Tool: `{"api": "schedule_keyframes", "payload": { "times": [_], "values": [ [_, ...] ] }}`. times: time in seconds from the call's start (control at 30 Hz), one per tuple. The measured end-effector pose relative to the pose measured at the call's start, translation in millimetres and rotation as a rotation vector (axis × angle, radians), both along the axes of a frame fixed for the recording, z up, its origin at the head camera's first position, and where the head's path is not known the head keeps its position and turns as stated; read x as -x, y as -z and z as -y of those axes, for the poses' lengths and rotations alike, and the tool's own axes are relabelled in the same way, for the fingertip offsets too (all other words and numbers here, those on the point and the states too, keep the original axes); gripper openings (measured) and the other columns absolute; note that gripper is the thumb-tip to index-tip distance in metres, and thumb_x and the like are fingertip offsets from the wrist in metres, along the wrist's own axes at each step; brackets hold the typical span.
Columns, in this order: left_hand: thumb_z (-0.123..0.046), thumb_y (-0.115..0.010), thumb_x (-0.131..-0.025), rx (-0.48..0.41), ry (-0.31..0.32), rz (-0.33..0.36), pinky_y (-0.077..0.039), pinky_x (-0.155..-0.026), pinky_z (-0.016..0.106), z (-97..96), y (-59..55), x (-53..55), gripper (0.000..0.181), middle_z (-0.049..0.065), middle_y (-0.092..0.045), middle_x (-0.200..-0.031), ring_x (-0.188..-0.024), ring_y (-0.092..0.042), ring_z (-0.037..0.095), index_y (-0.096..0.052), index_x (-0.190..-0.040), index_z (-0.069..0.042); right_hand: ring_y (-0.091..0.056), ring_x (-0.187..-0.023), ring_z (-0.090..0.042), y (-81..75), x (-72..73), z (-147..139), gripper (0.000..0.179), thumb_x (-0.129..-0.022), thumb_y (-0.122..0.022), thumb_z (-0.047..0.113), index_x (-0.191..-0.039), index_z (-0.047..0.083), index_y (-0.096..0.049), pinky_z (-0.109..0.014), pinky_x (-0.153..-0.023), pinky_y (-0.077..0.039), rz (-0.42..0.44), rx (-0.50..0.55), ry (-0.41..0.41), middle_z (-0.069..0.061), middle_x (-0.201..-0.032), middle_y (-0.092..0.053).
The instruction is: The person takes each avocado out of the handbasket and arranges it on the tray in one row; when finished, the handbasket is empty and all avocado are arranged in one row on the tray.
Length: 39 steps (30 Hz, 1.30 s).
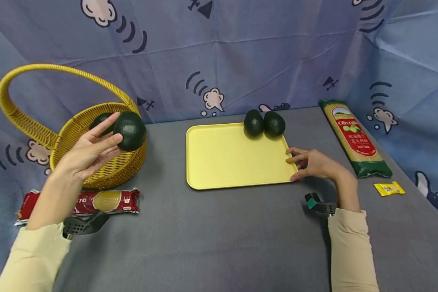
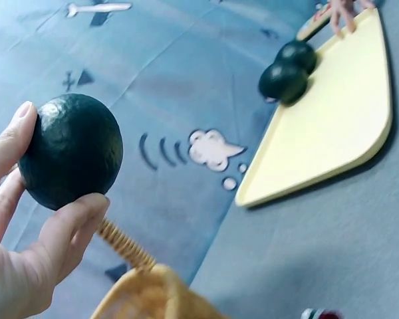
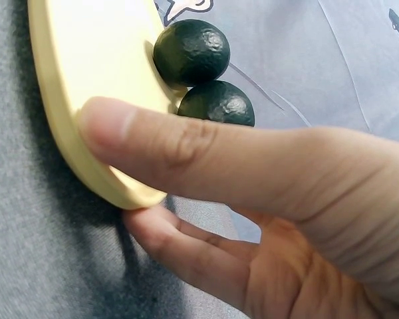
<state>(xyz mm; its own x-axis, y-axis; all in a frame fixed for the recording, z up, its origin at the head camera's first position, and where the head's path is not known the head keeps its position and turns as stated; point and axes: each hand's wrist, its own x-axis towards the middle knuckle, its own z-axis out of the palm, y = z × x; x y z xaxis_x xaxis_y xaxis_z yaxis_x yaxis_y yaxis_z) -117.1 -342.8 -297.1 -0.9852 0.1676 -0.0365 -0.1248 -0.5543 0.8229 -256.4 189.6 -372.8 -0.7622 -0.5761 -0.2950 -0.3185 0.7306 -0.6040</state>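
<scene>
Between the fingertips and thumb of my left hand (image 1: 89, 152) is a dark green avocado (image 1: 130, 131), held up in front of the yellow wicker basket (image 1: 136, 162). Inside that basket another dark avocado (image 1: 101, 121) shows, partly hidden behind the hand. My right hand (image 1: 315, 163) pinches the right edge of a pale yellow tray (image 1: 237, 158); in the right wrist view the thumb (image 3: 113, 129) lies over the rim and a finger touches it from below. Two more avocados, one (image 1: 253, 123) beside the other (image 1: 274, 123), sit together at the tray's back right corner.
A red packet (image 1: 113, 201) lies in front of the basket, partly behind the left forearm. On the right are a green and red pasta bag (image 1: 355, 136) and a small yellow wrapped sweet (image 1: 389, 188). A patterned blue cloth (image 1: 211, 52) hangs behind the grey table (image 1: 211, 235).
</scene>
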Motion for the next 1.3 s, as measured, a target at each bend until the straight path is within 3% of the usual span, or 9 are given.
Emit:
{"api": "schedule_keyframes", "payload": {
  "times": [0.17,0.3,0.47,0.8,1.07,1.3],
  "values": [
    [0.01,-0.05,-0.094,0.073,0.043,-0.04,-0.055,-0.083,0.033,-26.1,0.0,1.3,0.051,0.009,-0.064,-0.12,-0.103,-0.066,0.024,-0.056,-0.137,-0.018,-0.059,-0.099,-0.026,-0.6,0.4,0,0.062,-0.075,-0.084,0.021,-0.124,-0.007,-0.061,-0.038,-0.085,-0.051,-0.001,-0.001,-0.008,-0.025,-0.147,-0.035],
    [0.006,-0.055,-0.094,0.17,0.074,-0.016,-0.054,-0.085,0.031,-47.9,2.4,8.0,0.058,0.006,-0.064,-0.12,-0.104,-0.065,0.019,-0.045,-0.145,-0.017,-0.06,-0.099,-0.026,-0.4,0.1,0,0.061,-0.075,-0.084,0.022,-0.124,-0.007,-0.061,-0.039,-0.086,-0.051,-0.008,0.002,-0.012,-0.025,-0.147,-0.036],
    [0.002,-0.059,-0.093,0.244,0.091,0.019,-0.054,-0.086,0.029,-73.0,8.1,22.6,0.068,0.003,-0.065,-0.114,-0.103,-0.065,0.016,-0.029,-0.152,-0.012,-0.06,-0.101,-0.027,0.5,0.0,0,0.061,-0.075,-0.084,0.023,-0.124,-0.006,-0.061,-0.043,-0.088,-0.051,-0.009,0.003,-0.015,-0.025,-0.147,-0.035],
    [0.009,-0.052,-0.094,0.261,0.06,0.058,-0.056,-0.081,0.029,-114.3,26.6,61.1,0.064,0.009,-0.061,-0.114,-0.098,-0.066,0.017,-0.035,-0.15,-0.016,-0.059,-0.101,-0.027,-0.4,0.4,0,0.061,-0.076,-0.083,0.021,-0.125,-0.006,-0.061,-0.043,-0.088,-0.049,0.003,-0.008,0.007,-0.024,-0.148,-0.035],
    [0.009,-0.055,-0.093,0.286,0.098,0.04,-0.054,-0.086,0.03,-127.9,41.5,91.5,0.064,0.019,-0.047,-0.134,-0.106,-0.062,0.02,-0.04,-0.148,-0.019,-0.06,-0.1,-0.027,-0.9,1.0,1,0.061,-0.075,-0.083,0.021,-0.125,-0.007,-0.061,-0.042,-0.087,-0.05,-0.008,-0.011,-0.003,-0.024,-0.147,-0.036],
    [0.007,-0.058,-0.092,0.365,0.142,0.06,-0.056,-0.074,0.023,-123.9,51.9,117.8,0.062,0.021,-0.044,-0.139,-0.107,-0.063,0.023,-0.042,-0.147,-0.018,-0.061,-0.098,-0.027,-1.5,0.6,1,0.061,-0.075,-0.084,0.021,-0.124,-0.007,-0.061,-0.04,-0.085,-0.051,-0.02,-0.012,-0.011,-0.025,-0.146,-0.037]
  ]
}}
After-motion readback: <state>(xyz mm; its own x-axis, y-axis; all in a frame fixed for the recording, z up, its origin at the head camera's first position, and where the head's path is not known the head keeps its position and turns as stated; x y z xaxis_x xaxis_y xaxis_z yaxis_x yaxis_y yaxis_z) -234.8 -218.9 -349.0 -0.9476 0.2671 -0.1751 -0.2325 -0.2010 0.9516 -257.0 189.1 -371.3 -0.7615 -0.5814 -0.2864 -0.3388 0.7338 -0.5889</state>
